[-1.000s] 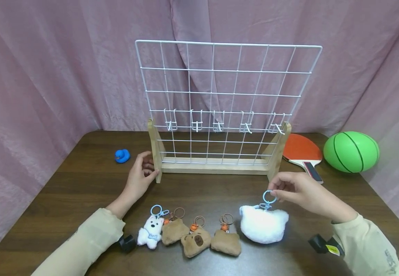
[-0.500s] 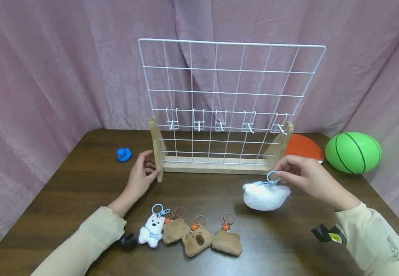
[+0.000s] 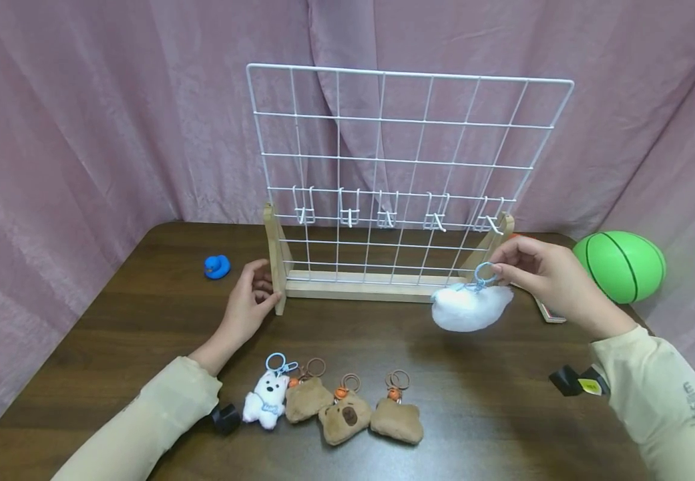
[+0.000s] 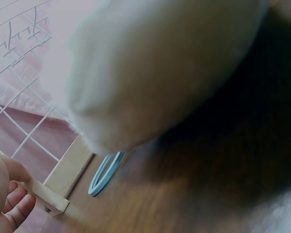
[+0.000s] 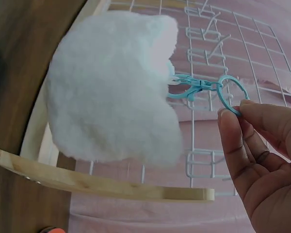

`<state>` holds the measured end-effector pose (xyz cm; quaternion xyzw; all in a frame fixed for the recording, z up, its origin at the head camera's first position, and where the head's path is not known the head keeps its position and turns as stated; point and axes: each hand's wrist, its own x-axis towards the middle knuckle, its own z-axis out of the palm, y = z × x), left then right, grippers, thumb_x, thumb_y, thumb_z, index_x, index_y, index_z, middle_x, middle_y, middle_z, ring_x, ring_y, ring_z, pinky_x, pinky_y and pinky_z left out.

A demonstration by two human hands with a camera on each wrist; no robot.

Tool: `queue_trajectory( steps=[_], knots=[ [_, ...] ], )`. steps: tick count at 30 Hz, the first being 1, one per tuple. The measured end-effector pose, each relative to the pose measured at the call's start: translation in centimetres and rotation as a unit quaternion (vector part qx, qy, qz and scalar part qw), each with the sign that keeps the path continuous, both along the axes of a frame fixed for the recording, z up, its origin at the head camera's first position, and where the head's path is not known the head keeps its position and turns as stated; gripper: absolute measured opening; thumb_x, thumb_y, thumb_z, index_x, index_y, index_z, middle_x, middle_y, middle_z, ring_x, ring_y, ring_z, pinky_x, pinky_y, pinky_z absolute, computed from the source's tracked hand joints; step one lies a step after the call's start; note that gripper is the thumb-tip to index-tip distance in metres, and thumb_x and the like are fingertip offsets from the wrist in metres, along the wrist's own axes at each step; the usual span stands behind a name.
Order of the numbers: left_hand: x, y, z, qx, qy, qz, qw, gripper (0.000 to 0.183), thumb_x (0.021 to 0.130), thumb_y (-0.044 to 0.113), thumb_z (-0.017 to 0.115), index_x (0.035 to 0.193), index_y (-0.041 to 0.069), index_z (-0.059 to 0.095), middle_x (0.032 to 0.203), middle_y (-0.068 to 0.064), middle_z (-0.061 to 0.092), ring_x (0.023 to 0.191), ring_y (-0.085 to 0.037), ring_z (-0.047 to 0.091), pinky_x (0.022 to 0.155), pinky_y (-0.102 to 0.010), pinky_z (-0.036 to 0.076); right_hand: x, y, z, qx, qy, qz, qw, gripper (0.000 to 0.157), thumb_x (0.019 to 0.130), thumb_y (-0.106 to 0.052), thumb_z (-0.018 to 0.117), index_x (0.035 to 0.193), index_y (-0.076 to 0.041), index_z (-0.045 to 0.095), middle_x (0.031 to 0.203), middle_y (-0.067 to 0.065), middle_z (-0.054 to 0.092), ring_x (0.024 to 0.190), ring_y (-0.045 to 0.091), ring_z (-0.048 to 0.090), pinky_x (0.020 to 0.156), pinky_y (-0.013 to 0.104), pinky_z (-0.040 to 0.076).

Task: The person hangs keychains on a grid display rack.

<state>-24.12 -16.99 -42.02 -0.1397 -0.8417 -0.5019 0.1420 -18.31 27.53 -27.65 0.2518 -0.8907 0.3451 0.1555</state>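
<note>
We hold the plush (image 3: 470, 310) higher and nearer the rack (image 3: 353, 290) than a second ago, before its right end; our right hand (image 3: 544, 275) pinches the ring (image 5: 221, 97), our left hand (image 3: 250, 294) grips the rack's left post (image 3: 276, 264).

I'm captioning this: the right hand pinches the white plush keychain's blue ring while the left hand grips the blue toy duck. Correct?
Not quite: the left hand grips the wooden rack support, as the head view shows. The rest of your caption stands.
</note>
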Motion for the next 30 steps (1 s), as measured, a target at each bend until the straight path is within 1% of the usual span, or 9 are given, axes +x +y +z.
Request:
queue_trajectory(
  steps=[3, 5, 11, 14, 19, 21, 26, 30],
  knots=[
    [0.0, 0.0, -0.1, -0.002, 0.002, 0.000, 1.0000, 0.061, 0.085, -0.007, 0.066, 0.137, -0.002, 0.035, 0.114, -0.025, 0.056, 0.097, -0.033, 0.059, 0.071, -0.008, 0.046, -0.4, 0.2, 0.5, -0.017, -0.023, -0.009, 1.000, 0.012, 0.084, 0.002, 0.069, 0.094, -0.003, 0.064, 0.076, -0.013, 0.065, 0.066, -0.004, 0.062, 0.062, 0.010, 0.051],
    [0.0, 0.0, -0.1, -0.003, 0.003, 0.000, 1.0000, 0.061, 0.084, -0.007, 0.066, 0.137, -0.002, 0.035, 0.114, -0.025, 0.055, 0.097, -0.033, 0.059, 0.071, -0.009, 0.046, -0.6, 0.4, 0.8, -0.020, -0.031, -0.020, 0.999, 0.012, 0.085, 0.000, 0.069, 0.096, -0.002, 0.064, 0.077, -0.016, 0.065, 0.066, -0.005, 0.063, 0.062, 0.010, 0.052],
    [0.0, 0.0, 0.0, -0.005, 0.002, 0.000, 1.0000, 0.061, 0.084, -0.007, 0.066, 0.137, -0.002, 0.035, 0.114, -0.024, 0.055, 0.098, -0.032, 0.059, 0.071, -0.008, 0.046, -1.0, 0.8, 1.8, 0.001, 0.005, -0.051, 0.999, 0.013, 0.084, 0.000, 0.070, 0.096, -0.003, 0.066, 0.075, -0.026, 0.062, 0.065, -0.009, 0.061, 0.061, 0.006, 0.047],
    [0.0, 0.0, 0.0, -0.005, 0.002, 0.001, 1.0000, 0.062, 0.084, -0.007, 0.066, 0.137, -0.002, 0.035, 0.114, -0.024, 0.055, 0.097, -0.032, 0.059, 0.071, -0.009, 0.047, -1.3, 0.9, 2.2, 0.000, 0.010, -0.062, 0.998, 0.013, 0.085, -0.002, 0.070, 0.097, -0.003, 0.066, 0.077, -0.029, 0.062, 0.065, -0.010, 0.061, 0.063, 0.005, 0.047],
    [0.0, -0.1, 0.1, -0.007, 0.007, 0.002, 0.9999, 0.062, 0.084, -0.007, 0.067, 0.137, -0.003, 0.035, 0.114, -0.024, 0.055, 0.097, -0.032, 0.059, 0.071, -0.010, 0.047, -1.9, 1.3, 2.6, 0.011, -0.005, -0.092, 0.996, 0.014, 0.088, -0.008, 0.069, 0.101, -0.004, 0.066, 0.079, -0.026, 0.062, 0.067, -0.010, 0.061, 0.065, 0.004, 0.046],
    [0.0, -0.1, 0.1, -0.007, 0.008, 0.002, 0.9999, 0.062, 0.084, -0.007, 0.066, 0.137, -0.003, 0.035, 0.113, -0.025, 0.056, 0.097, -0.032, 0.059, 0.071, -0.010, 0.047, -2.2, 1.4, 2.6, 0.015, -0.010, -0.097, 0.995, 0.015, 0.088, -0.010, 0.068, 0.102, -0.004, 0.065, 0.079, -0.022, 0.064, 0.068, -0.009, 0.061, 0.065, 0.004, 0.046],
    [0.1, 0.0, 0.1, -0.005, 0.005, 0.002, 1.0000, 0.061, 0.084, -0.007, 0.066, 0.137, -0.003, 0.035, 0.113, -0.024, 0.056, 0.097, -0.032, 0.059, 0.071, -0.010, 0.047, -2.8, 1.3, 2.4, 0.006, -0.014, -0.083, 0.996, 0.014, 0.088, -0.006, 0.068, 0.101, -0.001, 0.065, 0.079, -0.020, 0.065, 0.068, -0.009, 0.062, 0.064, 0.006, 0.048],
    [0.1, 0.1, 0.2, -0.002, 0.002, 0.002, 1.0000, 0.061, 0.084, -0.007, 0.066, 0.137, -0.003, 0.035, 0.114, -0.025, 0.056, 0.097, -0.032, 0.059, 0.071, -0.010, 0.047, -3.2, 1.2, 2.1, 0.002, -0.016, -0.087, 0.996, 0.013, 0.088, -0.005, 0.067, 0.099, 0.000, 0.064, 0.076, -0.025, 0.062, 0.067, -0.010, 0.061, 0.062, 0.007, 0.048]
  ],
)
